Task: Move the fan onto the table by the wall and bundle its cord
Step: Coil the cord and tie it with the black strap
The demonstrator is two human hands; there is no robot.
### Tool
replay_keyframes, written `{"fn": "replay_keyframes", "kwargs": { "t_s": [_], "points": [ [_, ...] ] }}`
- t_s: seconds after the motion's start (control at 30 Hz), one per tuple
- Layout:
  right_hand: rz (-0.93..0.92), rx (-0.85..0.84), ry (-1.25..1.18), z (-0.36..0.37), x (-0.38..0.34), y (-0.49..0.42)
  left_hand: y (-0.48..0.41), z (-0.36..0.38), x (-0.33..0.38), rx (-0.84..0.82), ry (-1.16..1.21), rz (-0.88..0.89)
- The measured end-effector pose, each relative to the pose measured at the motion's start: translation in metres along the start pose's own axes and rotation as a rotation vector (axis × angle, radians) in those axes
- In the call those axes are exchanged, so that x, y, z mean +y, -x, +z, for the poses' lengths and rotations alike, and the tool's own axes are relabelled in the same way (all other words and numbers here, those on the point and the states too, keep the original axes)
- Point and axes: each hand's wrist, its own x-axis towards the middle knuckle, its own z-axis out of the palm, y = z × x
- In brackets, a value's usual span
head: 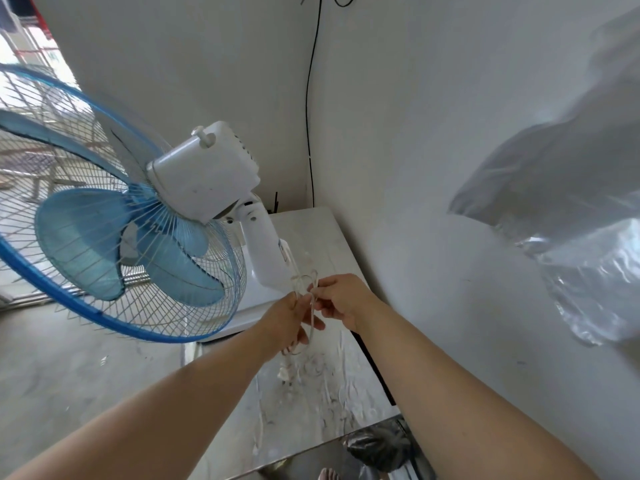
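Fan [204,174] stands on table [311,393] in corner, white base near wall [415,133], blue blades facing away from wall. Left hand [287,320] grips gathered loops of white cord [313,317], fingers curled round them. Right hand [341,299] pinches cord just beside left. Plug [284,374] hangs below hands, above tabletop. Black cable [308,116] runs down wall corner.
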Motion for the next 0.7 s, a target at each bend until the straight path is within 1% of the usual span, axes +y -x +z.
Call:
{"fn": "replay_keyframes", "kwargs": {
  "t_s": [0.17,0.3,0.37,0.43,0.47,0.5,0.53,0.57,0.6,0.63,0.67,0.7],
  "points": [
    [-0.022,-0.054,0.033,0.002,0.004,0.001,0.0,0.003,0.005,-0.005,0.051,-0.006],
    [-0.05,-0.038,0.222,-0.002,0.004,0.001,-0.001,0.004,0.008,-0.046,0.026,0.007],
    [-0.072,-0.053,0.249,-0.005,0.001,0.0,-0.003,0.003,0.01,-0.09,0.128,-0.014],
    [-0.063,-0.058,0.186,-0.008,0.0,-0.001,-0.003,0.001,0.011,-0.117,0.199,-0.03],
    [-0.045,-0.032,0.119,-0.01,0.001,-0.004,-0.003,0.0,0.011,-0.122,0.217,-0.041],
    [-0.033,0.019,0.058,-0.011,0.004,-0.007,-0.003,-0.001,0.011,-0.128,0.236,-0.054],
    [-0.047,0.103,0.061,-0.013,0.008,-0.011,-0.003,-0.002,0.01,-0.139,0.261,-0.065],
    [-0.098,0.205,0.156,-0.016,0.012,-0.014,-0.002,-0.004,0.007,-0.157,0.289,-0.075],
    [-0.181,0.273,0.305,-0.018,0.017,-0.017,-0.001,-0.006,0.005,-0.183,0.318,-0.084],
    [-0.283,0.279,0.449,-0.019,0.021,-0.019,-0.001,-0.008,0.002,-0.211,0.341,-0.088],
    [-0.382,0.241,0.559,-0.018,0.023,-0.02,0.0,-0.009,0.0,-0.232,0.361,-0.088],
    [-0.438,0.191,0.618,-0.016,0.024,-0.022,0.0,-0.011,-0.002,-0.242,0.379,-0.083]
  ]
}}
